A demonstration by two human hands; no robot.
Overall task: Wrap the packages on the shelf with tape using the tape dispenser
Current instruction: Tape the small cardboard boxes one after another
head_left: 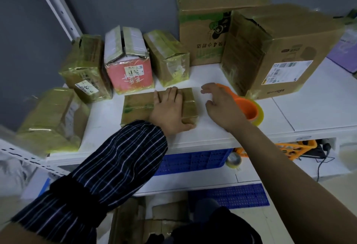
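Note:
A flat brown package (138, 106) with tape across it lies on the white shelf (301, 112). My left hand (170, 108) rests flat on top of it, fingers straight, thumb over the near right edge. My right hand (220, 102) hovers just right of the package with fingers spread and relaxed, holding nothing. Behind that hand stands the orange tape dispenser (248, 106) with its roll of clear yellowish tape, partly hidden by the hand.
Taped packages stand behind and left: three small ones (87, 68) (128, 60) (168, 56), one at the shelf's left edge (52, 118). Two large cartons (202, 31) (280, 50) fill the back right. A blue crate (193, 159) and a tape roll (234, 160) sit below.

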